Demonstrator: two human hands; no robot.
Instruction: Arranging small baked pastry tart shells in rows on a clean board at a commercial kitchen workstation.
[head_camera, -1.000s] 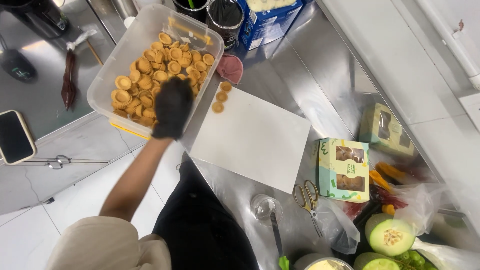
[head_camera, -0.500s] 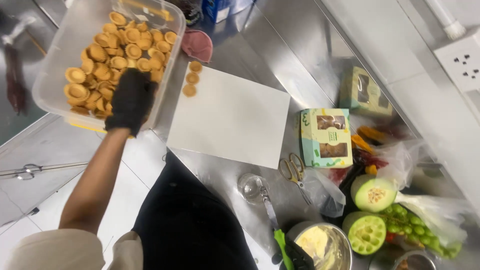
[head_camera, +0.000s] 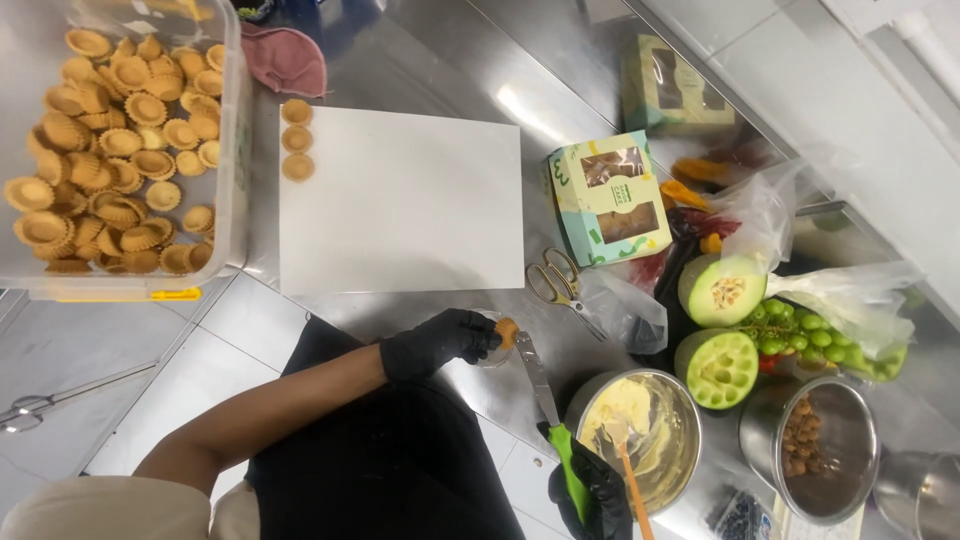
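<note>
Head view, looking straight down at a steel worktop (head_camera: 420, 40). The left hand (head_camera: 440, 342), in a black glove, is clenched around a small tart shell (head_camera: 507, 332), pinching it at the fingertips just over the worktop's near edge, right below the white board (head_camera: 400, 200). The right hand (head_camera: 600, 490) (also gloved, mostly cut off at the bottom of the frame) is wrapped around the green handle of a palette knife (head_camera: 545, 400), whose blade points up toward the shell and ends just beside it.

Three more shells (head_camera: 296, 138) sit in a short column on the board's left edge, touching or nearly so. Left of that is a clear tub (head_camera: 232, 200) packed with a heap of the same shells, and a pink cloth (head_camera: 287, 58) lies above the board's corner.

Right of the board: a green box (head_camera: 610, 197) with windows, a second one (head_camera: 672, 90) further back, and scissors (head_camera: 560, 283) lying between the board and a clear bag. Near the right hand there's a steel bowl (head_camera: 680, 440) of pale cream with an orange-handled spatula in it, then a tin of nuts (head_camera: 810, 450), two cut green melon halves (head_camera: 720, 330) and a bunch of green grapes (head_camera: 795, 335) half inside plastic.
</note>
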